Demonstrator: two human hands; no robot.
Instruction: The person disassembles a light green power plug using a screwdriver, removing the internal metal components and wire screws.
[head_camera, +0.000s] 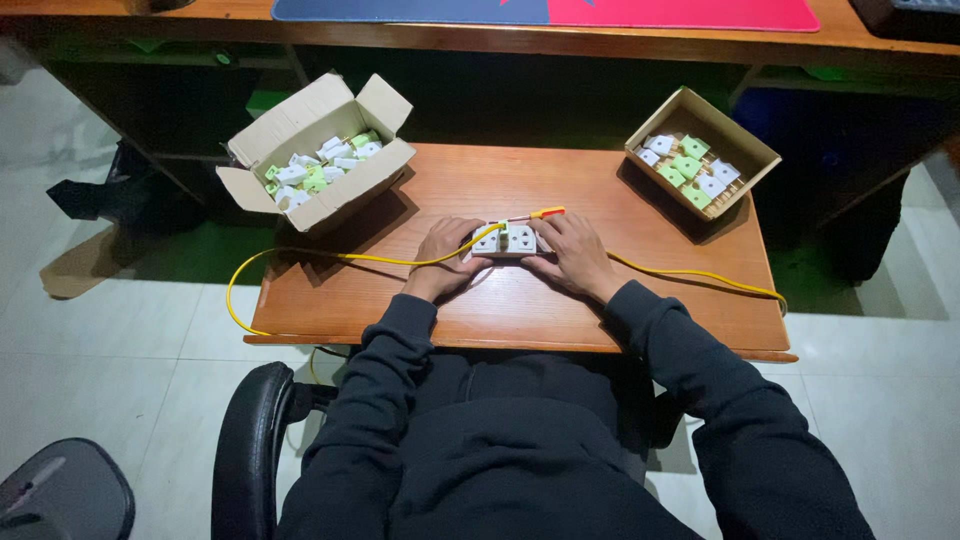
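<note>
Seen from the head camera, looking straight down: a person in a dark long-sleeved top sits on a black office chair (250, 440) at a small reddish-brown wooden table (520, 300). Both bare hands meet near the middle of the tabletop. The left hand (445, 255) and the right hand (572, 252) grip a small white rectangular plastic socket block with pale green parts (505, 239) from either side, fingers curled around its ends. The block rests on or just above the table surface; which one cannot be told.

A thin yellow cable (300, 258) runs from the block leftward, loops past the table's left edge and curves back under it. A second stretch of yellow cable runs right from under the right wrist toward the table's right edge. A short orange-tipped piece (548, 212) sticks out just above the right hand's fingers.

At the table's far left corner stands an open brown cardboard box with raised flaps (372, 165), filled with a jumble of white and pale green plastic parts. At the far right corner sits a shallow brown cardboard tray (745, 145) holding similar white and green pieces laid flat.

Beyond the table runs a longer wooden desk bearing a blue and pink mat (560, 12). The floor is pale tile.
</note>
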